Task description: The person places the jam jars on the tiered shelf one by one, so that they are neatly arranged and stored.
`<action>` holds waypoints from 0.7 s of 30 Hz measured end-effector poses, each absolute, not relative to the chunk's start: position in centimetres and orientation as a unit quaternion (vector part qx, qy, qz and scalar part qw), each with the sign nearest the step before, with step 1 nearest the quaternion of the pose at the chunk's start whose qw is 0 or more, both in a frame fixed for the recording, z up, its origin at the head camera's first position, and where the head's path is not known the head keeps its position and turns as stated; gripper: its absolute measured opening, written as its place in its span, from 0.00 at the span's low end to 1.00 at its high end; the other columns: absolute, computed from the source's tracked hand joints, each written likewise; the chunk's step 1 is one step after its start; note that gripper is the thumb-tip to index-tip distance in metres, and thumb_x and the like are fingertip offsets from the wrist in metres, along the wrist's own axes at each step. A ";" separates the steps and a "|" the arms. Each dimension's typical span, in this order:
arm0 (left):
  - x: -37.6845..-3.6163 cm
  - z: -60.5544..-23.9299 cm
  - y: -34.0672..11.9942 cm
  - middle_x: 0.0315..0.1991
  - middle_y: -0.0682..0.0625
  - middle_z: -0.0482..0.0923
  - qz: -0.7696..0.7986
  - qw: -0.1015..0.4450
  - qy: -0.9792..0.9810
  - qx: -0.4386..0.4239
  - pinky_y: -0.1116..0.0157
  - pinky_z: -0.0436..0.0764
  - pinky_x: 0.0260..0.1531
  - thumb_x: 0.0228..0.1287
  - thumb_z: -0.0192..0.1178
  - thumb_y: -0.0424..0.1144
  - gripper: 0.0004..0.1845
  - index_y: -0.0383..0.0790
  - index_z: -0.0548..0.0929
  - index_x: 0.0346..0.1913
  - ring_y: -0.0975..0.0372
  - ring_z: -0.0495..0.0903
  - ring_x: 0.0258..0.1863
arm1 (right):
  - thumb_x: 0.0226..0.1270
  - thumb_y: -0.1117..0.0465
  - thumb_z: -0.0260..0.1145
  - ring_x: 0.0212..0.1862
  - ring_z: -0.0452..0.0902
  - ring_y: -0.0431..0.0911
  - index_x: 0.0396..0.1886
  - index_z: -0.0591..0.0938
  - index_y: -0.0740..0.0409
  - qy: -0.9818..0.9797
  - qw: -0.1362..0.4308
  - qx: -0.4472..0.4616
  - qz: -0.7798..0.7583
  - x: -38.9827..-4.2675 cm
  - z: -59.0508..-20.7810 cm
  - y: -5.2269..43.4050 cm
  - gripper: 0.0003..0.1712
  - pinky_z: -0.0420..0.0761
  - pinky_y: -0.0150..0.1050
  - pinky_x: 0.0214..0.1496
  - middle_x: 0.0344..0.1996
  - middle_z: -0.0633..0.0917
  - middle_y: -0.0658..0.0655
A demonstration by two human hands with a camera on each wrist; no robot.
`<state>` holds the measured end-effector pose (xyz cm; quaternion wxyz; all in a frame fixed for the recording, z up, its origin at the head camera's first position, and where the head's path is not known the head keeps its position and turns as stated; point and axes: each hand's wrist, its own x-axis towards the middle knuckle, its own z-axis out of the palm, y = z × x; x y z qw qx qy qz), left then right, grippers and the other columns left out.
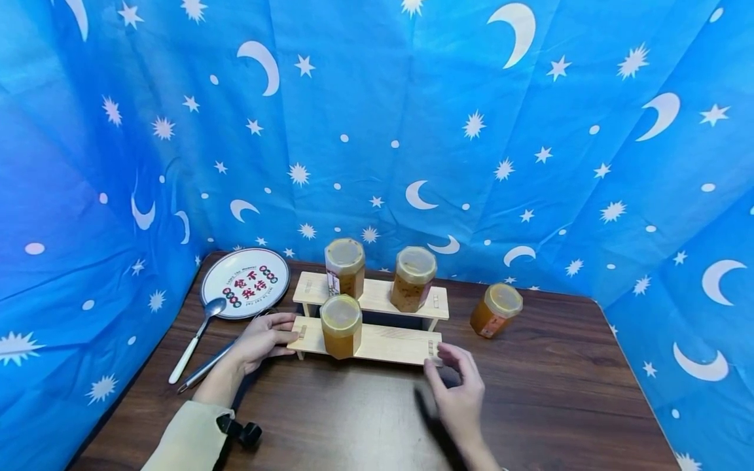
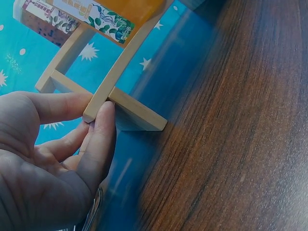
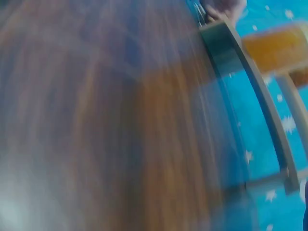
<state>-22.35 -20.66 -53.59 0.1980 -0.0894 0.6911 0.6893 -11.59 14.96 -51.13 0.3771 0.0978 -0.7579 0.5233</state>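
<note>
On the dark wooden bench (image 1: 559, 392) the right hand (image 1: 458, 392) hovers just beside the right end of the two-step wooden rack (image 1: 377, 343), fingers loosely curled, holding nothing. The left hand (image 1: 264, 341) pinches the rack's left end between thumb and fingers. The rack looks light and stiff, best taken by both ends and kept level, since three glass jars (image 1: 341, 325) stand loose on it. A fourth jar (image 1: 496, 309) stands right; a spoon (image 1: 197, 338) and plate (image 1: 245, 282) lie left.

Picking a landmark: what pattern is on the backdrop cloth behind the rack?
Bright blue backdrop cloth printed with white crescent moons, stars and dots; the head view shows it best.
</note>
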 end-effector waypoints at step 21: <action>-22.3 -53.5 -20.7 0.57 0.36 0.71 0.690 0.198 0.691 -0.086 0.58 0.84 0.41 0.57 0.64 0.28 0.33 0.32 0.66 0.66 0.54 0.82 0.42 | 0.52 0.54 0.76 0.61 0.66 0.53 0.66 0.64 0.53 -0.779 0.264 -0.182 0.539 -17.4 -53.2 25.7 0.44 0.73 0.53 0.59 0.59 0.69 0.57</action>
